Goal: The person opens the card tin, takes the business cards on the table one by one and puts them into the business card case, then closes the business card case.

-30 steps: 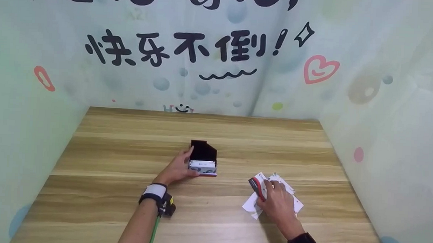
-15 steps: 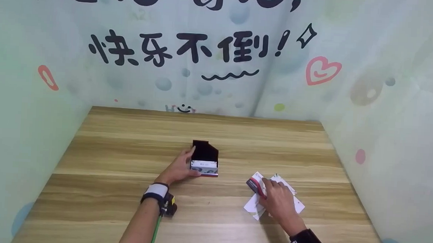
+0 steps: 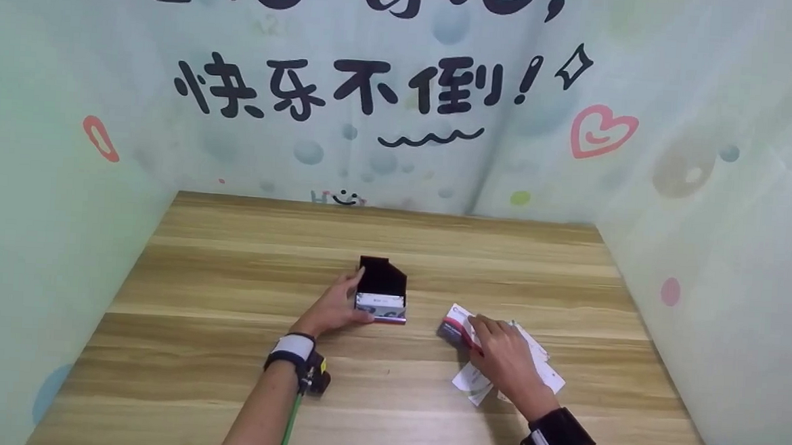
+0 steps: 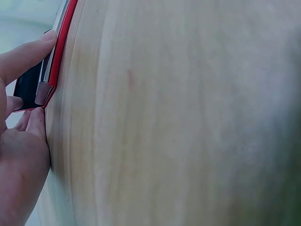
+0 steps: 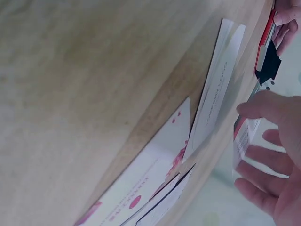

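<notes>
The left hand (image 3: 329,308) grasps a small black box (image 3: 383,279) with a red edge, thumb at its near front edge and a finger along its side. The box rests on the wooden surface (image 3: 386,412), its lid standing open, and cards (image 3: 381,303) sit upright inside.

The right hand (image 3: 508,354) pinches a white card (image 3: 455,327) with a red band and a dark grey end, which juts past the fingertips towards the left hand; whether it is one or several cannot be told. Beneath and beside the right hand, loose cards (image 3: 476,383) lie overlapping on the surface, one printed with a red dot and pink marks.

From the right hand, the box is to the left and slightly farther out. A dark band (image 3: 564,433) wraps the wrist behind the right hand.
</notes>
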The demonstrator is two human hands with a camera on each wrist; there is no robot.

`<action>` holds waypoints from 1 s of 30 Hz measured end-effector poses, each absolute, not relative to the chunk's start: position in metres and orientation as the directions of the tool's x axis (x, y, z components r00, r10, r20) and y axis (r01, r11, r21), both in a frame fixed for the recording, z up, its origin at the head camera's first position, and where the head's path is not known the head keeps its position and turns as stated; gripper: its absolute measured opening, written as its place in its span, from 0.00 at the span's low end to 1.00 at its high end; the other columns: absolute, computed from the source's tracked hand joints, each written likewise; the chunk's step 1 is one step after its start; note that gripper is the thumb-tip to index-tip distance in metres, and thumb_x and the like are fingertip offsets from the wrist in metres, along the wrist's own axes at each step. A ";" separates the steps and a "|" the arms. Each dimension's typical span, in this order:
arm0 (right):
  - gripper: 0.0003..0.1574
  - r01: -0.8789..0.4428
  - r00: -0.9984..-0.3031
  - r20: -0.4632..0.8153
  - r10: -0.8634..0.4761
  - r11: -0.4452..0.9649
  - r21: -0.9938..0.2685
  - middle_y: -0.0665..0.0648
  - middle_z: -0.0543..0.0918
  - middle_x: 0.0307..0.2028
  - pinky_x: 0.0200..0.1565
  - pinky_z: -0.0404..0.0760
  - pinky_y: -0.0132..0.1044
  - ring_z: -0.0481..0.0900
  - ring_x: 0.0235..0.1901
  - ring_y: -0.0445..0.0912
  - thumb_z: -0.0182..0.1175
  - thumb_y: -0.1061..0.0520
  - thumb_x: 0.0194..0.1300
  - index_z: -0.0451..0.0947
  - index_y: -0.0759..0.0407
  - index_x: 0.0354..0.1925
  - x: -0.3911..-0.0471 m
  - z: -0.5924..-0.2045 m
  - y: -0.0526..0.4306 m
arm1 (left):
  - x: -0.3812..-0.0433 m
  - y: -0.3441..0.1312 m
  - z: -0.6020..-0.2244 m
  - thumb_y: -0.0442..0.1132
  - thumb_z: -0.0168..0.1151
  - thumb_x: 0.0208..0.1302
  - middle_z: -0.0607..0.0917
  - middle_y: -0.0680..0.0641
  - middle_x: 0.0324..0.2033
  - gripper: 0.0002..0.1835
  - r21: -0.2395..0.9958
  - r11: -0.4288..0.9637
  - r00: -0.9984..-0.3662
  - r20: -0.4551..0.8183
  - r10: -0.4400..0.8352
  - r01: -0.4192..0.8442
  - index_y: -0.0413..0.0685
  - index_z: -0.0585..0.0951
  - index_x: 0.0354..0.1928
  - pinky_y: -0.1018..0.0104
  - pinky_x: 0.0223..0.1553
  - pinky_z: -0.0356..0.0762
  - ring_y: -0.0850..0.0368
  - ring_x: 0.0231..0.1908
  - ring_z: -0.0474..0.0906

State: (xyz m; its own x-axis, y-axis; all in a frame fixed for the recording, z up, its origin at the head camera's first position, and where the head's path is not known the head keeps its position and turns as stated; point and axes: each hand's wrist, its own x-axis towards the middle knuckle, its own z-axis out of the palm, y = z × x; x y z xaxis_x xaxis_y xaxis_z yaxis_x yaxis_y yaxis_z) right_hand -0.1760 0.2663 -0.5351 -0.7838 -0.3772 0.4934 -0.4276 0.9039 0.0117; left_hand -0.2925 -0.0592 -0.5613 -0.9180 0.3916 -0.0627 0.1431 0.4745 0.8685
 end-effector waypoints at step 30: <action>0.30 -0.570 -0.781 0.373 -0.500 0.816 -0.100 0.63 0.87 0.47 0.52 0.84 0.52 0.85 0.48 0.57 0.75 0.64 0.51 0.80 0.64 0.54 -0.224 -0.530 0.236 | -0.290 -0.060 -0.561 0.41 0.79 0.48 0.55 0.32 0.76 0.59 0.881 0.451 -0.919 -0.049 0.391 0.145 0.46 0.52 0.79 0.44 0.77 0.51 0.33 0.76 0.53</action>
State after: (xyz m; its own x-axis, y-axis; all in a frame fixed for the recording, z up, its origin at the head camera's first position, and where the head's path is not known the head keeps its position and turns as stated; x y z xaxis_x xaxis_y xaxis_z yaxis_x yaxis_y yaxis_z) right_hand -0.2242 0.2362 -0.5302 -0.7815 -0.5004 0.3728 -0.5699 0.8156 -0.1001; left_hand -0.2902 -0.0602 -0.5613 -0.9192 0.3907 -0.0490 0.1447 0.4509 0.8807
